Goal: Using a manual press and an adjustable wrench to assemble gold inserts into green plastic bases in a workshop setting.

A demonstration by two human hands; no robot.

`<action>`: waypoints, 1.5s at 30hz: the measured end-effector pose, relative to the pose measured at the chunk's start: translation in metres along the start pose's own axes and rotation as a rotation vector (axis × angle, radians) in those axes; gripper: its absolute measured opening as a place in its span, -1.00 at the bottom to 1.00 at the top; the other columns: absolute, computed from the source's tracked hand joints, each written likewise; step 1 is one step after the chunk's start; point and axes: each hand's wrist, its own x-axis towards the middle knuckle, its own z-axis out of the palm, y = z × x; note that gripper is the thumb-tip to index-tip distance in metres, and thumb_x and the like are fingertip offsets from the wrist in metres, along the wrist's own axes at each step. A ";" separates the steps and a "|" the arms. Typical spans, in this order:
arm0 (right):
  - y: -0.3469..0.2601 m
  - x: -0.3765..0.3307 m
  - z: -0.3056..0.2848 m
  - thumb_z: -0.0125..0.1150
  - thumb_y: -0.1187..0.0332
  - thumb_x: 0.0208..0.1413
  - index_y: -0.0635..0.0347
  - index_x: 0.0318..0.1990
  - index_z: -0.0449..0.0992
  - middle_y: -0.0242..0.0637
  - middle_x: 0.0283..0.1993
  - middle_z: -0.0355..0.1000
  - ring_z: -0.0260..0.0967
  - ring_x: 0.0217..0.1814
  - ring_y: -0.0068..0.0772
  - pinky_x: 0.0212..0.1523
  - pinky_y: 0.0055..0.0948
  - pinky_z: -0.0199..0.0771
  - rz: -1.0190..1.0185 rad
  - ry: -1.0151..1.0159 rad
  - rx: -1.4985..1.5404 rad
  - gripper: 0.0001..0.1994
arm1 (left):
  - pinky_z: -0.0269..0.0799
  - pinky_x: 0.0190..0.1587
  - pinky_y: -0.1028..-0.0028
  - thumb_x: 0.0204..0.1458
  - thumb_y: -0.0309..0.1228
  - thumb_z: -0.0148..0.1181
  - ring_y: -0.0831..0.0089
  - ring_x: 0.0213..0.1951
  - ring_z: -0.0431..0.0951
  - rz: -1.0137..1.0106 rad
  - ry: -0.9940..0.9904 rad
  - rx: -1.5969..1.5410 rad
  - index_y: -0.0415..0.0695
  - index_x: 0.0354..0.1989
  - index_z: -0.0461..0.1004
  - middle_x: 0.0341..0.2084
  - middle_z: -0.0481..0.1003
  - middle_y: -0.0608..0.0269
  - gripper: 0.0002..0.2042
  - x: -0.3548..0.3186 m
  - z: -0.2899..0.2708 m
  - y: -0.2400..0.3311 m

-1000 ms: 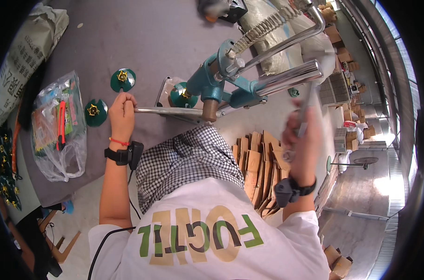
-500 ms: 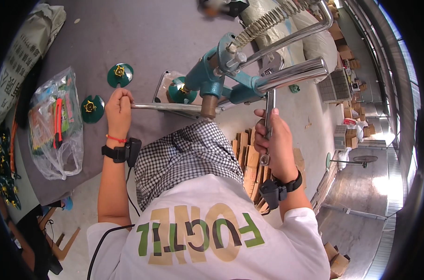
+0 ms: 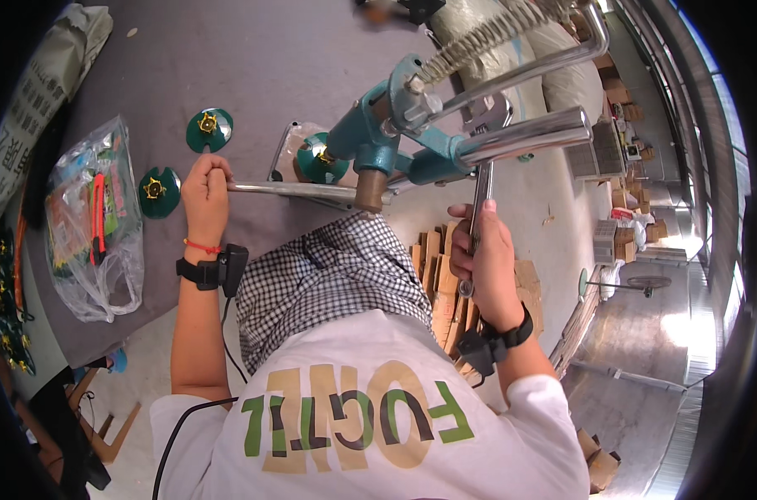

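Note:
A teal hand press (image 3: 378, 142) with a chrome cylinder and a coil spring stands at the table's edge. My left hand (image 3: 205, 190) is closed around the left end of a metal bar (image 3: 295, 191), which runs across to the press's lower knob. On the right, my right hand (image 3: 488, 265) grips the handle of a wrench (image 3: 482, 193). The wrench passes under the chrome cylinder (image 3: 528, 137), whose body hides part of it. Beneath the press head lies a green disc (image 3: 332, 169) with a yellow metal piece. Another green disc (image 3: 208, 130) and a notched one (image 3: 160, 192) lie near my left hand.
Left of the discs lies a clear plastic bag (image 3: 95, 225) with a red and black cutter on it. More green discs (image 3: 7, 317) sit at the far left. Cardboard pieces (image 3: 432, 271) stand below the press, and large pale sacks (image 3: 495, 50) lie behind it.
My right hand and the wrench's lower end have shifted slightly left and down. My left hand stays closed on the bar. The whole view has moved a little.

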 end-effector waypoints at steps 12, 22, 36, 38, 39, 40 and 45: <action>-0.051 -0.004 -0.003 -0.27 -0.04 0.25 0.23 -0.15 0.29 -0.50 -0.59 0.06 -0.07 -0.73 -0.70 -0.74 -0.64 -0.07 -0.248 0.148 0.126 -0.55 | 0.27 -0.47 0.60 -0.03 -0.58 -0.20 0.60 -0.55 0.33 0.033 0.017 0.000 -0.26 -0.53 0.32 -0.61 0.33 0.30 -0.86 0.002 0.001 -0.001; 0.007 0.002 0.004 -0.28 -0.07 0.24 0.16 -0.24 0.29 -0.50 -0.58 0.05 -0.11 -0.73 -0.73 -0.75 -0.69 -0.08 0.079 -0.067 0.072 -0.56 | 0.24 -0.48 0.60 -0.02 -0.57 -0.20 0.61 -0.55 0.30 0.033 0.008 -0.005 -0.26 -0.52 0.32 -0.62 0.33 0.32 -0.86 0.001 0.002 0.002; 0.021 0.014 0.012 -0.27 -0.08 0.23 0.17 -0.22 0.29 -0.49 -0.61 0.04 -0.09 -0.72 -0.69 -0.73 -0.64 -0.10 -0.083 0.031 0.265 -0.54 | 0.29 -0.51 0.56 -0.01 -0.55 -0.12 0.57 -0.60 0.38 0.008 0.046 -0.016 -0.27 -0.47 0.35 -0.61 0.34 0.28 -0.89 0.005 -0.005 0.017; 0.024 0.018 0.006 -0.26 -0.08 0.23 0.17 -0.22 0.29 -0.49 -0.60 0.04 -0.09 -0.72 -0.68 -0.74 -0.64 -0.10 -0.096 0.016 0.274 -0.55 | 0.30 -0.51 0.58 0.02 -0.51 -0.07 0.57 -0.60 0.39 0.038 0.080 0.031 -0.24 -0.41 0.37 -0.66 0.34 0.29 -0.91 0.015 -0.018 0.030; 0.026 0.021 0.004 -0.25 -0.07 0.23 0.17 -0.22 0.29 -0.48 -0.60 0.04 -0.09 -0.72 -0.67 -0.74 -0.64 -0.10 -0.107 0.022 0.287 -0.56 | 0.30 -0.50 0.58 0.02 -0.51 -0.06 0.57 -0.60 0.40 0.129 0.131 0.047 -0.23 -0.39 0.38 -0.66 0.36 0.28 -0.91 0.022 -0.025 0.046; 0.028 0.023 0.004 -0.23 -0.06 0.23 0.17 -0.21 0.28 -0.48 -0.60 0.04 -0.08 -0.72 -0.66 -0.74 -0.63 -0.10 -0.120 0.028 0.283 -0.57 | 0.30 -0.50 0.58 0.02 -0.50 -0.04 0.56 -0.59 0.40 0.220 0.182 0.066 -0.21 -0.37 0.39 -0.66 0.37 0.26 -0.91 0.028 -0.029 0.066; 0.043 0.027 0.005 -0.22 -0.06 0.23 0.16 -0.22 0.27 -0.48 -0.60 0.04 -0.08 -0.72 -0.66 -0.74 -0.64 -0.10 -0.122 0.030 0.315 -0.58 | 0.28 -0.49 0.57 -0.06 -0.54 0.09 0.51 -0.57 0.36 0.422 0.207 0.254 -0.21 -0.38 0.42 -0.55 0.40 0.24 -0.93 0.036 -0.027 0.172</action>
